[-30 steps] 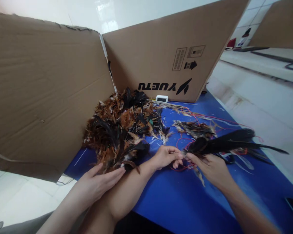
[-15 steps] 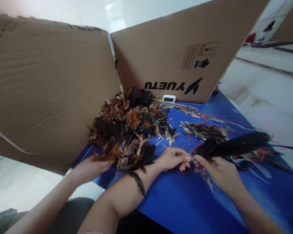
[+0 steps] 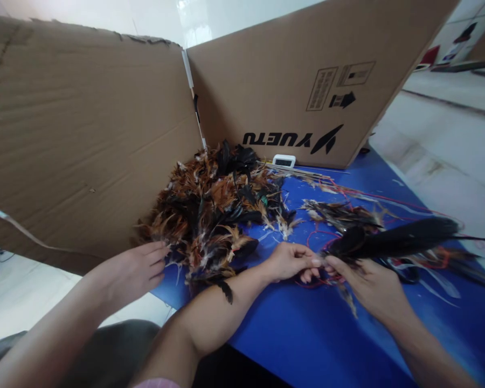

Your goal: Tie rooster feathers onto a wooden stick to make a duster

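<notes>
The other person's hand has moved left, to the side of the feather pile. The left hand and right hand have stayed put, so their work looks no further on. Their fingers pinch the black feathers by the pale end, over the blue tabletop. They look long and soft.

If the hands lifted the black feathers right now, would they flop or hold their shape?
The black feathers would probably feel light for their length, as they look thin. They should mostly hold their shape, since they run nearly straight out from where the left hand and right hand meet. The narrow tip might bend easily, being much slimmer than the rest.
</notes>
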`<state>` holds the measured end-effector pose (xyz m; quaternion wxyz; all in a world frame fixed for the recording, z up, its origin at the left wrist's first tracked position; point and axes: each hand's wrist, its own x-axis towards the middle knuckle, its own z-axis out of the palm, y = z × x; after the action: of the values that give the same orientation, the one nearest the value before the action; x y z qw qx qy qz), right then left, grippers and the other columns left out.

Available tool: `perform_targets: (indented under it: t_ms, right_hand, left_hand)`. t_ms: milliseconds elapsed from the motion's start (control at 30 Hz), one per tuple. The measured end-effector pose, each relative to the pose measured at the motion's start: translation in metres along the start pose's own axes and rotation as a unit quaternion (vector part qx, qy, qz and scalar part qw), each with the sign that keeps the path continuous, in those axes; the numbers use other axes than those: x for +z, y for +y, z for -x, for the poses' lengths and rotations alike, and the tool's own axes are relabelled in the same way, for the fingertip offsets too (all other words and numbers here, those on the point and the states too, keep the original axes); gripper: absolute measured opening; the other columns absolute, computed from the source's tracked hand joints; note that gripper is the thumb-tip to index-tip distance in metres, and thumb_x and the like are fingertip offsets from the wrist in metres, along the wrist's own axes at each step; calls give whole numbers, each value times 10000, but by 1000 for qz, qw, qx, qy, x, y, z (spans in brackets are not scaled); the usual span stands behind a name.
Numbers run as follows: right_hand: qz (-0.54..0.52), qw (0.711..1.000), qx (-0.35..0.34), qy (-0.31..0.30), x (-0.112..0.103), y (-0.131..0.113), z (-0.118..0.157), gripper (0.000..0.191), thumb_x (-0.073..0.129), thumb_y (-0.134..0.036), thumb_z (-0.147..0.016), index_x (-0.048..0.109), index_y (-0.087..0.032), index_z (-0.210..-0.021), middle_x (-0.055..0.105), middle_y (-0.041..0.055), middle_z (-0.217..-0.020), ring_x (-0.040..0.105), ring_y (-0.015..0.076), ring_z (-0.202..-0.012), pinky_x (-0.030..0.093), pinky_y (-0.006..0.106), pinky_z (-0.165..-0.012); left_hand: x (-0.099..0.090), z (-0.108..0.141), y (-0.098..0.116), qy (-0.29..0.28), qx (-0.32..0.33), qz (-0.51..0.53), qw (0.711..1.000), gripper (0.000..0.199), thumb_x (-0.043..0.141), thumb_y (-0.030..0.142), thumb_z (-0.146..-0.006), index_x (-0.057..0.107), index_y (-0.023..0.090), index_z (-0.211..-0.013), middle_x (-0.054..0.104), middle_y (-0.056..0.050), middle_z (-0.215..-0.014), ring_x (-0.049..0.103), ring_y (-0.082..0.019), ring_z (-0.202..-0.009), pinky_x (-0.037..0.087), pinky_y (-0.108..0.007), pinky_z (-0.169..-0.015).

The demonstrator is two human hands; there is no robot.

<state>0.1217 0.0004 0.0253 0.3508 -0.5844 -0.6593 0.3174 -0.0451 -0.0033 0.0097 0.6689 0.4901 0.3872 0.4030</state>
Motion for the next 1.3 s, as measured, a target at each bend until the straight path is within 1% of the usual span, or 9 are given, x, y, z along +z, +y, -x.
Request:
perform_targets:
  t_ms: [133, 200, 267, 367, 500, 700, 867, 1033, 1300]
  right_hand:
    - [9, 1000, -12, 3, 0, 3, 0, 326, 564, -539, -633, 626, -220, -615, 662, 57, -593, 619, 235, -562, 477, 333, -513]
    - [17, 999, -28, 6, 0, 6, -1, 329, 567, -545, -641, 623, -223, -610, 661, 57, -593, 624, 239, -572, 480, 337, -529]
    - [21, 999, -33, 6, 0, 8, -1, 340, 566, -555, -647, 625, -221, -619, 660, 55, -594, 625, 241, -577, 480, 339, -533]
    - [25, 999, -31, 1, 0, 9, -2, 346, 563, -555, -650, 631, -216, -634, 662, 51, -598, 625, 239, -583, 481, 337, -538]
    - [29, 999, -39, -5, -2, 8, -2, 336, 562, -542, -653, 636, -215, -638, 665, 47, -601, 621, 233, -580, 475, 327, -530]
    - [40, 997, -59, -3, -3, 8, -1, 331, 541, -548, -682, 619, -233, -612, 651, 41, -575, 603, 230, -557, 452, 321, -498]
    - [49, 998, -47, -11, -3, 10, -1, 352, 538, -562, -683, 618, -234, -587, 647, 44, -570, 604, 233, -561, 456, 326, -510]
    - [36, 998, -45, -6, -3, 9, -1, 332, 556, -549, -672, 634, -228, -648, 660, 42, -605, 614, 231, -577, 467, 322, -519]
    - [45, 998, -52, 4, -3, 8, -2, 350, 555, -564, -648, 625, -222, -624, 656, 41, -581, 608, 226, -562, 463, 321, -511]
  left_hand:
    - [2, 3, 0, 12, 1, 0, 1000, 272, 673, 379, -694, 588, 127, -640, 547, 22, -479, 472, -54, -409, 353, -204, -464]
    - [3, 3, 0, 26, 7, -5, 1000, 250, 649, 365, -724, 592, 139, -633, 538, 24, -470, 463, -50, -409, 348, -202, -468]
    - [2, 3, -1, 20, 7, -10, 1000, 269, 648, 394, -720, 599, 139, -649, 540, 25, -476, 468, -51, -418, 353, -201, -474]
    - [1, 2, -1, -1, 3, -12, 1000, 367, 680, 477, -653, 602, 120, -679, 548, 27, -496, 480, -58, -428, 373, -206, -484]
    - [0, 2, -1, 3, 2, -11, 1000, 442, 687, 535, -608, 598, 108, -676, 543, 32, -500, 476, -57, -424, 385, -212, -493]
    - [1, 3, 1, 0, 14, -8, 1000, 445, 686, 535, -608, 595, 104, -667, 540, 35, -485, 470, -51, -406, 373, -202, -469]
    - [2, 3, 3, 1, 10, -3, 1000, 458, 690, 547, -596, 592, 105, -665, 536, 40, -479, 465, -47, -401, 377, -202, -465]
    - [2, 3, 3, 5, -2, -10, 1000, 445, 686, 540, -603, 594, 110, -670, 541, 44, -486, 468, -43, -404, 377, -198, -466]
    - [0, 2, -1, 2, 9, -12, 1000, 436, 682, 534, -618, 596, 111, -674, 538, 41, -484, 471, -47, -407, 378, -198, -466]
